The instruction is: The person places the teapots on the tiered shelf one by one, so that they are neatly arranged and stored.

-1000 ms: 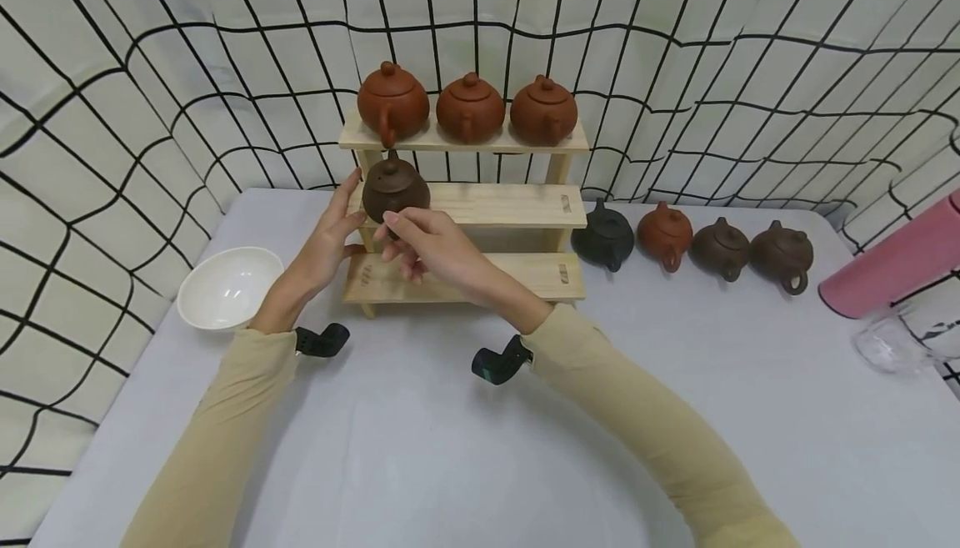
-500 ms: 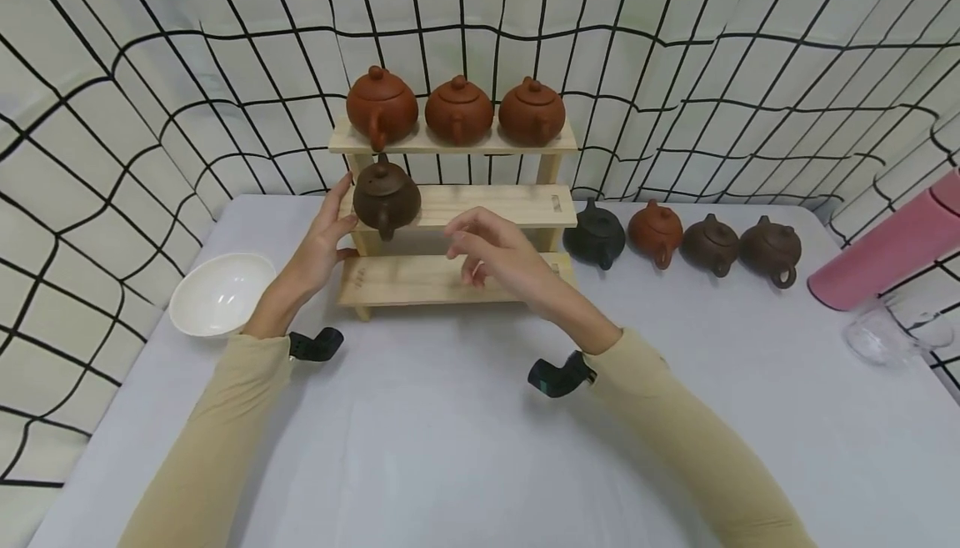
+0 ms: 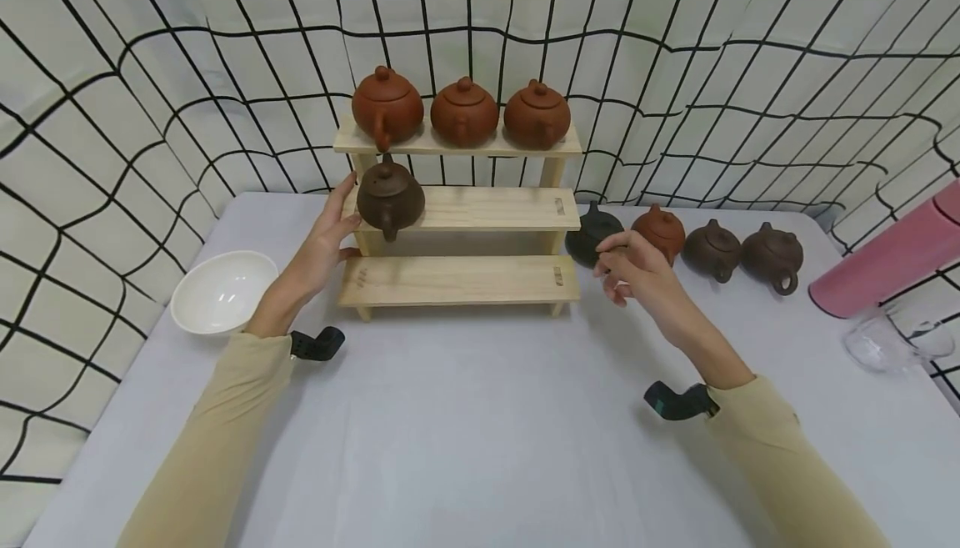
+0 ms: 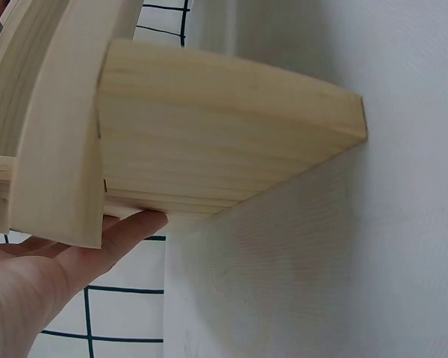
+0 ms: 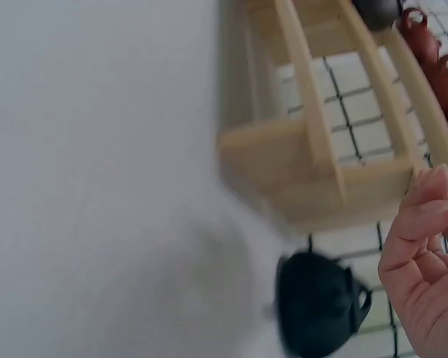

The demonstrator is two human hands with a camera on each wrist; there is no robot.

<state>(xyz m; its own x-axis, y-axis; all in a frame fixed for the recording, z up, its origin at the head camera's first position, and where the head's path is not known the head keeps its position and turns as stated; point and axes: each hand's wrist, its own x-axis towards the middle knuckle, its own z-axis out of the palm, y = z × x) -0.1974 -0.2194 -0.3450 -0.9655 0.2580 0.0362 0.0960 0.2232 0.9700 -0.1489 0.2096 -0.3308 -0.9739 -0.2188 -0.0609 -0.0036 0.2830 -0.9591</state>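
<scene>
A brown teapot (image 3: 392, 198) sits at the left end of the middle tier of a three-tier wooden stand (image 3: 465, 279). My left hand (image 3: 315, 252) rests against the stand's left end, fingers and thumb extended, close beside that teapot. In the left wrist view, a finger (image 4: 138, 227) lies along the wood. My right hand (image 3: 641, 277) hovers with loosely bent fingers and holds nothing. In the head view it overlaps a black teapot (image 3: 587, 235) and a reddish teapot (image 3: 660, 229) to the right of the stand. The right wrist view shows the black teapot (image 5: 313, 302) beneath the hand.
Three reddish teapots (image 3: 463, 114) line the top tier. Two brown teapots (image 3: 772, 254) stand farther right. A white bowl (image 3: 223, 294) is at left; a pink bottle (image 3: 892, 256) and a glass cup (image 3: 885, 344) are at right. Black wire mesh (image 3: 468, 56) surrounds the table.
My right hand has let go of the brown teapot, now on the middle tier, and moved right to the black teapot. My left hand stays at the stand's left end.
</scene>
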